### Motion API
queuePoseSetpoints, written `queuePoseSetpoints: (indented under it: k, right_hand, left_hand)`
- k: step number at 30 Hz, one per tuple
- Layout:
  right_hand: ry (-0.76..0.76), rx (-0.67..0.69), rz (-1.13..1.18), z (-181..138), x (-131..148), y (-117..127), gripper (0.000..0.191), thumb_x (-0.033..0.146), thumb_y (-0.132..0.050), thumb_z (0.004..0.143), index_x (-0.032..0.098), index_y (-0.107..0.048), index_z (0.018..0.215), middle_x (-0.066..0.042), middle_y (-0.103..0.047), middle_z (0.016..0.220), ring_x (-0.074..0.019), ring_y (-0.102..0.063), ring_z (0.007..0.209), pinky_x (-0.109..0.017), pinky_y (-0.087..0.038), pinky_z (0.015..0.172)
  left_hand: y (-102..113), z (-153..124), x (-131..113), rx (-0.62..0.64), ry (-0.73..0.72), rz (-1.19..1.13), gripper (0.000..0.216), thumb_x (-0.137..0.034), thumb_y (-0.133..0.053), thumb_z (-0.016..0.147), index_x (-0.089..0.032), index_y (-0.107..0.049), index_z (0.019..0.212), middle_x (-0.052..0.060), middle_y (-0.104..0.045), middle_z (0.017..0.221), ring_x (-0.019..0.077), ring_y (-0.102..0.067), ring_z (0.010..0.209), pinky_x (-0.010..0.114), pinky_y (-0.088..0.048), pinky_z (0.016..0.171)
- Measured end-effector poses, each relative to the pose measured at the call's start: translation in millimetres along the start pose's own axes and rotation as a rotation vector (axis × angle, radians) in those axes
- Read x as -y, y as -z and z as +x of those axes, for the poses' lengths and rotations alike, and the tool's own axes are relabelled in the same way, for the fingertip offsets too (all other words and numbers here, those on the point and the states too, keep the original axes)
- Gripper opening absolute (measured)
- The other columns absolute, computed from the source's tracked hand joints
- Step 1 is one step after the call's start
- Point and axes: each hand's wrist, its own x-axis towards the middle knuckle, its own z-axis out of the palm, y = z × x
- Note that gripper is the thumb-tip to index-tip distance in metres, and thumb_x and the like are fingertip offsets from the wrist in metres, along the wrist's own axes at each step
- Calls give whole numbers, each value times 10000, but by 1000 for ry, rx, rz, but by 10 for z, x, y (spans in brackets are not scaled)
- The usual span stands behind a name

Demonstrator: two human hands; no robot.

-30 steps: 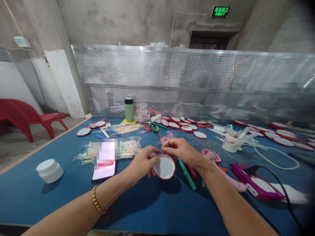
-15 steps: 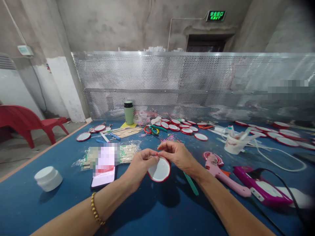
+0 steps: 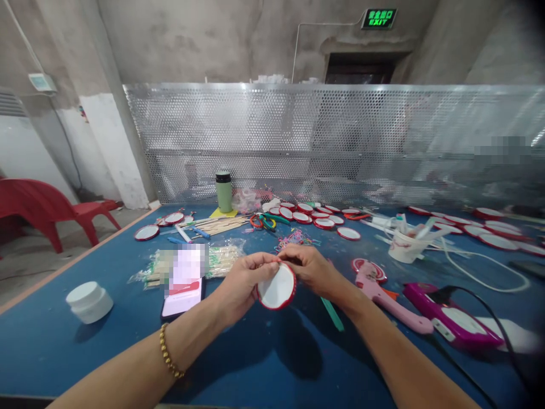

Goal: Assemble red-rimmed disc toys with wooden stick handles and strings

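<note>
Both of my hands hold a round white lid with a red rim (image 3: 276, 287) just above the blue table (image 3: 255, 363). My left hand (image 3: 244, 281) grips its left edge, fingers curled round the rim, a gold bead bracelet (image 3: 170, 359) on that wrist. My right hand (image 3: 313, 267) pinches the top of the rim with thumb and fingers closed. The lid is tilted, its white face towards me. A green strip (image 3: 332, 313) lies on the table under my right wrist.
A phone (image 3: 184, 289) and a bag of wooden sticks (image 3: 221, 258) lie left of my hands, a white jar (image 3: 89, 301) farther left. Pink glue guns (image 3: 451, 321) with cables lie right. Several red-rimmed lids (image 3: 315, 218), scissors (image 3: 261, 221), a green flask (image 3: 223, 190) and a cup (image 3: 404, 248) stand behind.
The lid has tipped up from lying nearly flat to facing me, and both hands have drawn closer together on its top rim. The head view shifted slightly.
</note>
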Motion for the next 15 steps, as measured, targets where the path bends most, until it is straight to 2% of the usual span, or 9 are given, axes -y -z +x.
queuePoseSetpoints:
  k: [5, 7, 11, 15]
  right_hand:
    - [-2, -178, 93, 23, 85, -87, 162, 324, -649, 858, 199, -746, 822, -30, -696, 806, -158, -609, 769, -276, -455, 699]
    - [-44, -176, 177, 22, 140, -105, 156, 331, -673, 836, 196, -750, 817, -24, -694, 775, -148, -602, 727, -270, -457, 663]
    - [-183, -105, 463, 6, 184, -103, 216, 392, -743, 774, 178, -755, 796, -11, -673, 702, -104, -530, 591, -235, -404, 539]
    - [-283, -170, 781, -3, 163, -83, 268, 419, -789, 738, 167, -728, 802, -7, -675, 745, -52, -432, 495, -209, -321, 455]
  left_hand:
    - [-27, -65, 14, 176, 132, 115, 449, -374, -914, 604, -119, -682, 892, 13, -660, 702, 99, -594, 584, 208, -435, 574]
    - [-22, -71, 14, 203, 140, 207, 443, -384, -895, 621, -119, -685, 906, 19, -662, 727, 103, -595, 602, 209, -424, 575]
    - [-7, -59, -16, 195, 53, 363, 401, -425, -838, 669, -121, -667, 867, 19, -644, 732, 102, -564, 611, 213, -395, 572]
    - [0, -49, -74, 143, -84, 504, 371, -461, -769, 737, -139, -598, 805, -10, -584, 673, 91, -502, 587, 209, -351, 551]
